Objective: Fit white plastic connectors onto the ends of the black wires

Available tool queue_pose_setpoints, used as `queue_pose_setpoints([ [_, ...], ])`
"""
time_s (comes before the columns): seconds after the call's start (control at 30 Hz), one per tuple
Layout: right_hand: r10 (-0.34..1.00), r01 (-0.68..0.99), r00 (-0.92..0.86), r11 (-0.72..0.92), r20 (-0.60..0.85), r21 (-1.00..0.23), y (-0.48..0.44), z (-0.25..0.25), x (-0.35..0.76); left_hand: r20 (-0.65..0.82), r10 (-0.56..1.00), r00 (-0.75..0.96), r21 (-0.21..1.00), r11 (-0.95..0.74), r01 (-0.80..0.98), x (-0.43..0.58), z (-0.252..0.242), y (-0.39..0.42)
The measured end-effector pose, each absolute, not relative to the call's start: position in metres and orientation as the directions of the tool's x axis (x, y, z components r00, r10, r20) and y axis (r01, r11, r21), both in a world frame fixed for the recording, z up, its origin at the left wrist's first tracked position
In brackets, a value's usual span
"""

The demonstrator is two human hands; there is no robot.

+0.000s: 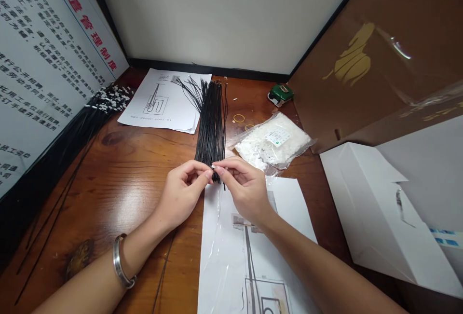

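Note:
Both hands meet at the near end of a bundle of black wires (pixel 210 130) lying on the wooden table. My left hand (pixel 184 188) is closed in a pinch on a thin black wire (pixel 164 270), which trails below the wrist toward the near edge. Its fingertips almost touch those of my right hand (pixel 244 184), which pinches a tiny white connector (pixel 213 166). The wire's tip and most of the connector are hidden by the fingers. Beyond my right hand lies a clear plastic bag of white connectors (pixel 285 135), with some spilling from its mouth.
At left lie many black wires with white connector ends (pixel 112 98). Drawing sheets (pixel 144 82) are behind the bundle and under my right forearm (pixel 300 208). A green tape measure (pixel 280 94), rubber bands (pixel 238 118) and a white box (pixel 365 208) are at right. Panels surround the table.

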State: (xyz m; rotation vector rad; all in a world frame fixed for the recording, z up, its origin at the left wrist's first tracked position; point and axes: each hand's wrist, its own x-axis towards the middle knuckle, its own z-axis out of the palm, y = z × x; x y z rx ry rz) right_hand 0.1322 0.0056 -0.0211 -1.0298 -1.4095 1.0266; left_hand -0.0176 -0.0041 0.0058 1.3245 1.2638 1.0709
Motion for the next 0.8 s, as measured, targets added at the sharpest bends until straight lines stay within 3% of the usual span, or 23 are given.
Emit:
queue_pose_setpoints([
  [0.43,0.971,0.09,-0.069,0.235,0.229,-0.968,0.0056,-0.0212,0.1314,-0.033,0.997,0.066,0.986,0.021,0.163,-0.0163,0.006,-0.004],
  [0.8,0.944,0.146,-0.074,0.33,0.323,-0.932,0.0056,-0.0162,0.13,-0.035,0.997,0.063,0.984,0.023,0.178,-0.0161,0.0067,-0.0043],
])
